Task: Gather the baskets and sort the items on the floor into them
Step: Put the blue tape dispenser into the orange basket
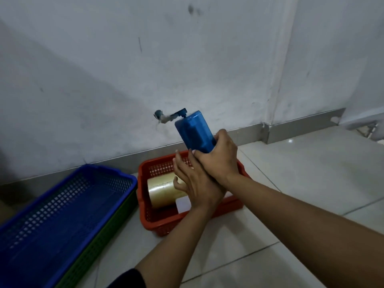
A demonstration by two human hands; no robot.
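Observation:
My right hand [218, 156] grips the lower end of a blue cylindrical container [193, 132], held tilted above the red basket [145, 206]. My left hand [193, 183] sits just under the right one, fingers spread, touching the container's base and my right wrist. Inside the red basket lies a large roll of clear tape [162, 192] next to a white item [182, 205]. To the left, a blue basket [62, 204] rests nested on a green basket [97, 248]; the blue one holds nothing I can see.
A grey wall with a blue tap [164, 117] rises right behind the red basket. A metal skirting strip [301, 129] runs along the wall's foot. Pale floor tiles [291, 183] stretch to the right and toward me.

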